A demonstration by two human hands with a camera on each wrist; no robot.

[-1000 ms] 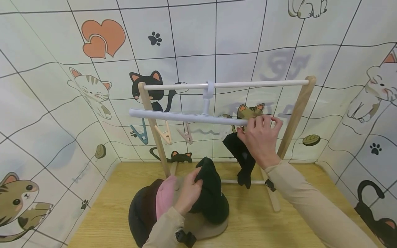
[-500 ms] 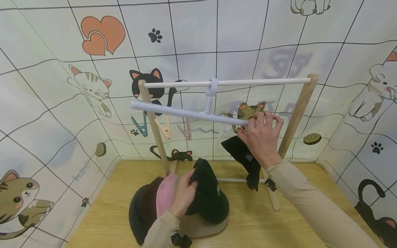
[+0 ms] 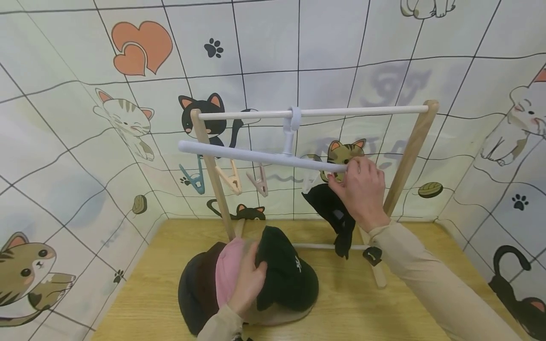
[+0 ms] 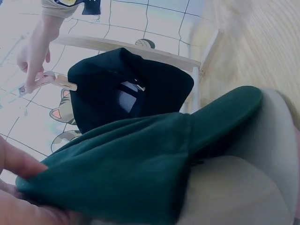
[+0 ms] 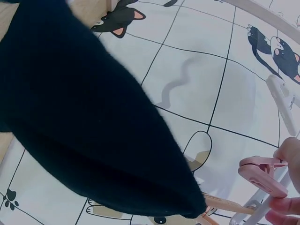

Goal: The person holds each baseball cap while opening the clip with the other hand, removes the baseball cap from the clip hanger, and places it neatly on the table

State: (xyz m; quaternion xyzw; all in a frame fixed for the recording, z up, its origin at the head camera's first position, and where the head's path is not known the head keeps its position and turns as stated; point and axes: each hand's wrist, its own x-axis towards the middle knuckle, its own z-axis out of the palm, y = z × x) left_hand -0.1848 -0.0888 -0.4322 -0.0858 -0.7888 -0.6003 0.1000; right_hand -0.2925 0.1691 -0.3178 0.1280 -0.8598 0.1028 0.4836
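In the head view, my left hand (image 3: 249, 279) grips a dark green cap (image 3: 287, 279) at its edge, above a pile of caps. The left wrist view shows finger and thumb pinching the green cap (image 4: 117, 164). My right hand (image 3: 362, 192) is at the right end of a pale lavender clip hanger (image 3: 260, 156). There its thumb and fingers pinch a pink clip (image 5: 265, 176). Below that hand hangs a black cap (image 3: 328, 206), beside the pink clip; a cream clip (image 4: 64, 82) meets its edge in the left wrist view.
The hanger hooks over the white rod of a wooden rack (image 3: 411, 156). A teal clip (image 3: 194, 177), a cream clip (image 3: 230, 179) and a pale pink clip (image 3: 259, 181) dangle from it. Grey, brown, pink (image 3: 226, 270) and beige caps lie on the wooden table (image 3: 141, 284).
My left hand has moved slightly left with the green cap, whose front now shows more. The hanger has tilted, left end up, and its hook sits slightly further right. My right hand stays at its end.
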